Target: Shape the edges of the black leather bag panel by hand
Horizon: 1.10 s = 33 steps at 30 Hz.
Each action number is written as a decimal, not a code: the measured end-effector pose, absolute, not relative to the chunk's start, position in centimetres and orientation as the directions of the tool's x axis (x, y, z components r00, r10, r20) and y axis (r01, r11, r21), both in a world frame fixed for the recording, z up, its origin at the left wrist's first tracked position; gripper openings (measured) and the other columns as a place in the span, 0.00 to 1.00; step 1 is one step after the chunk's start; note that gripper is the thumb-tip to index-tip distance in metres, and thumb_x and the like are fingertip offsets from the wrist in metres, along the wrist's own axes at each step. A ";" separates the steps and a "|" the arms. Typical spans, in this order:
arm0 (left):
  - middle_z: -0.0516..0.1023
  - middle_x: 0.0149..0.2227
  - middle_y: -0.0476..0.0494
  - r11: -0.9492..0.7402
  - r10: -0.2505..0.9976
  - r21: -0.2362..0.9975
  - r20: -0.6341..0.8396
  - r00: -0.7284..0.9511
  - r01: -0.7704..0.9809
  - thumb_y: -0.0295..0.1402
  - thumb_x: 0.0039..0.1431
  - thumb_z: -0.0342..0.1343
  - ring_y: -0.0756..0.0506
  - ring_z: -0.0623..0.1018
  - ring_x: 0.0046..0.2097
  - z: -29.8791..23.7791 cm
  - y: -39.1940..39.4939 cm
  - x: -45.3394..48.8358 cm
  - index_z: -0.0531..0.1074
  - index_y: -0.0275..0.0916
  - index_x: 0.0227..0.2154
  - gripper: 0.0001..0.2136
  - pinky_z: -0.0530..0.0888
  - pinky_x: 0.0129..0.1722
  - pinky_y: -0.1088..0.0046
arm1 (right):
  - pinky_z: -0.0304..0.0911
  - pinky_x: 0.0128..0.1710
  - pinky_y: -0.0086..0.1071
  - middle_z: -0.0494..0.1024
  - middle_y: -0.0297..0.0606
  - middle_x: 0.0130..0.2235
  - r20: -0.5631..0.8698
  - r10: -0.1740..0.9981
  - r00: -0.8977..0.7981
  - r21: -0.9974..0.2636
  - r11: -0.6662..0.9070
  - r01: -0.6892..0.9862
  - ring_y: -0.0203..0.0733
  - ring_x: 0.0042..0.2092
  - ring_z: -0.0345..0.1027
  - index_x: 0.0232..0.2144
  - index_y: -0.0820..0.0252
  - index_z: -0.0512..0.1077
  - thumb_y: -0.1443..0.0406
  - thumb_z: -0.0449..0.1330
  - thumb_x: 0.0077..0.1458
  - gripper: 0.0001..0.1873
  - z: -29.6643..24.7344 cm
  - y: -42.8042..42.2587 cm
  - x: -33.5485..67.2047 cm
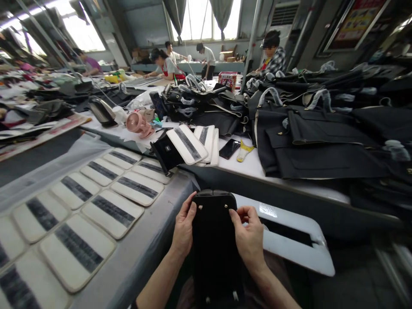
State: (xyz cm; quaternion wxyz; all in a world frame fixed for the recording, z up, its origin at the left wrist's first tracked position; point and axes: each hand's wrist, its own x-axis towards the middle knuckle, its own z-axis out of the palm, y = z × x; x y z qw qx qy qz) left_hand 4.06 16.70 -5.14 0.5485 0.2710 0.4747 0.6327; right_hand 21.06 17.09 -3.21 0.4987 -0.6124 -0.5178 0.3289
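Observation:
Between my hands is a long black panel (215,244) with rounded far corners and small metal studs near its corners; it looks like the base of a bag. My left hand (184,225) pinches its far left edge, thumb on top. At the far right edge my right hand (249,234) pinches it too, with the fingers curled. The panel's near end lies over my lap. Just beyond and to the right, partly behind my right hand, is a white board (292,214) with a long slot.
Several cream panels with dark stripes (112,210) lie in rows on the left table. More striped panels (187,143) are stacked ahead, beside a phone (229,149), a pink fan (139,124) and a kettle (102,111). Black bags (315,141) cover the right side. Several people work farther back.

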 end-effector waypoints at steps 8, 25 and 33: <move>0.77 0.53 0.43 0.064 0.938 0.850 -0.231 -0.260 -0.524 0.42 0.57 0.63 0.42 0.76 0.53 -5.1 17.2 4.4 0.68 0.45 0.58 0.26 0.69 0.58 0.64 | 0.54 0.26 0.31 0.62 0.29 0.25 -0.006 0.982 0.191 -0.989 -0.033 0.142 0.35 0.26 0.55 0.25 0.57 0.62 0.52 0.59 0.58 0.18 -2.7 17.4 21.5; 0.80 0.49 0.41 0.104 0.895 0.930 -0.242 -0.376 -0.351 0.41 0.52 0.67 0.40 0.78 0.51 -5.8 16.7 4.6 0.72 0.41 0.55 0.27 0.71 0.56 0.62 | 0.65 0.38 0.35 0.76 0.36 0.34 -0.171 0.980 0.102 -0.978 -0.157 -0.138 0.42 0.36 0.68 0.35 0.58 0.69 0.53 0.67 0.51 0.18 -4.6 17.0 21.5; 0.80 0.49 0.44 0.113 0.869 0.926 -0.268 -0.416 -0.361 0.40 0.54 0.65 0.39 0.77 0.52 -5.4 14.2 5.8 0.75 0.42 0.52 0.22 0.71 0.57 0.61 | 0.65 0.33 0.33 0.75 0.34 0.28 -0.217 0.966 0.141 -0.971 -0.200 -0.130 0.40 0.31 0.67 0.30 0.59 0.70 0.51 0.68 0.48 0.19 -5.1 16.3 20.8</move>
